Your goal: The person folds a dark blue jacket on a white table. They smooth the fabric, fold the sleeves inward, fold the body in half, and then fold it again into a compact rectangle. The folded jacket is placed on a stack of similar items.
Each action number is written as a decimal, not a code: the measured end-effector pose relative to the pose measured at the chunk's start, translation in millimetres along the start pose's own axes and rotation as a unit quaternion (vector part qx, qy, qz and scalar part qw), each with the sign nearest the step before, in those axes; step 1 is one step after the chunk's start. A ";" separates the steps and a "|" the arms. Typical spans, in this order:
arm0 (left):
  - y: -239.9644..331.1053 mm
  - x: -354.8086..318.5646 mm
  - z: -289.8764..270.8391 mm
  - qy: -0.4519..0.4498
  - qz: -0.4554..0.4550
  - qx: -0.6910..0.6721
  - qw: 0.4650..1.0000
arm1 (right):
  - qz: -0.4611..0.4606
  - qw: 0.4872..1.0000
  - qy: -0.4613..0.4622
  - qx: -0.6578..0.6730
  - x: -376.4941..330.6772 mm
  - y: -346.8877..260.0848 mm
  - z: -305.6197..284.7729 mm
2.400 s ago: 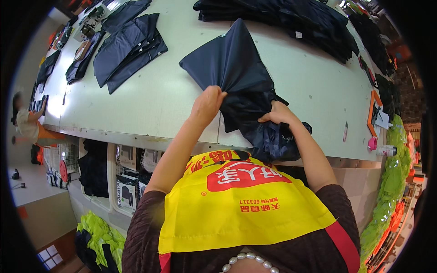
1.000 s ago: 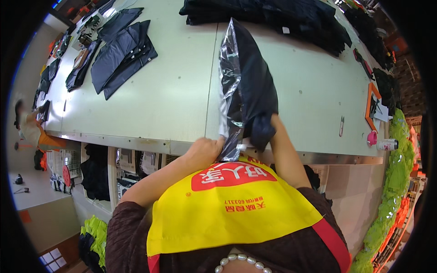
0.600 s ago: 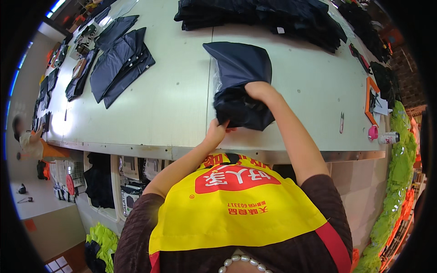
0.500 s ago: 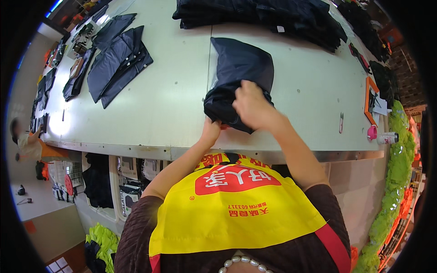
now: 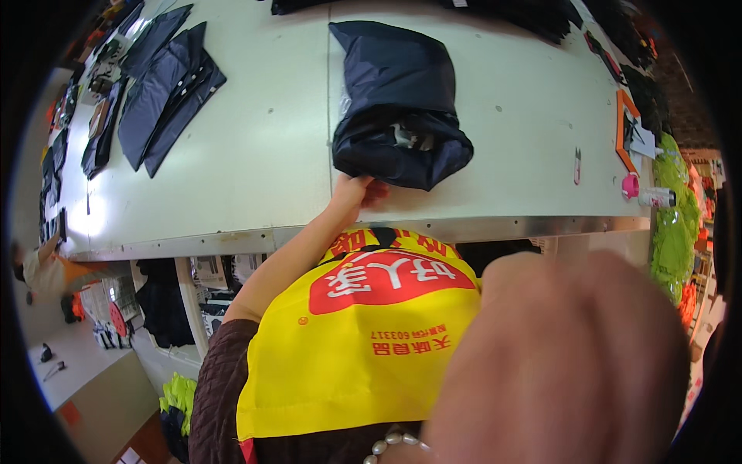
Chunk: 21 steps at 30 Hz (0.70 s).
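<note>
A black bag (image 5: pixel 398 85) of thin, shiny material lies on the table in front of me. Its near end is bunched and gapes, and something greyish shows inside the mouth. My left hand (image 5: pixel 360 193) is at the bag's near left corner, fingers curled against its lower edge, the fingertips partly hidden under the material. Away from the bag, my right hand (image 5: pixel 556 348) is raised very close to the camera at the lower right. It is large and smeared by motion, so its fingers cannot be made out.
On the pale table (image 5: pixel 263 155) lie folded dark pieces (image 5: pixel 166 97) at left and a dark pile (image 5: pixel 510 15) at the far edge. Small thread snips (image 5: pixel 576 165), an orange frame (image 5: pixel 627 131) and a pink roll (image 5: pixel 631 185) lie at right. Another person (image 5: pixel 45 271) stands far left.
My right hand has left the bag and come up toward the camera. The bag's mouth now gapes wider. My left hand stays at its near edge, and the view has shifted.
</note>
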<state>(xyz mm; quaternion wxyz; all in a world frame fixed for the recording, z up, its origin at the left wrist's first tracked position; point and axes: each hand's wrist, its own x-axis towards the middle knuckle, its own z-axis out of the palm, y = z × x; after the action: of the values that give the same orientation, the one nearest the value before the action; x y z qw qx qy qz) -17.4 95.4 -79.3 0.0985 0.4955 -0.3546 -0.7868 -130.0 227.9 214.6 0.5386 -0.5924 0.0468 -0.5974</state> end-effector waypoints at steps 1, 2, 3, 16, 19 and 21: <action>-2.1 3.8 -1.6 -0.020 -0.034 -0.004 0.999 | 0.009 0.999 0.026 -0.019 -3.3 -2.0 -6.1; -6.7 9.2 -5.4 -0.039 -0.067 -0.010 0.997 | 0.028 0.996 0.062 -0.064 -7.6 1.9 -13.9; -6.8 12.8 -0.6 -0.069 -0.104 -0.005 0.992 | 0.068 0.974 0.109 -0.184 -12.1 8.9 -24.0; 50.1 -4.3 14.1 -0.132 0.093 0.246 0.956 | 0.162 0.355 -0.025 -0.920 -105.5 171.8 -155.8; 64.5 -21.7 33.1 -0.154 0.168 0.340 0.912 | 0.173 0.330 -0.030 -0.928 -70.5 167.4 -181.5; 39.3 -3.4 22.7 -0.137 0.135 0.341 0.920 | 0.214 0.329 -0.079 -0.916 -72.5 176.7 -181.6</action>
<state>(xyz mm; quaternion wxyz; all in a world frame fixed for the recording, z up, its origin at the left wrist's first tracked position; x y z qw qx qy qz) -42.7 78.8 -45.3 -0.0202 0.3338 -0.6751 -0.6576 -184.2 99.4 -9.0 -0.2342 -0.7251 0.6475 0.0087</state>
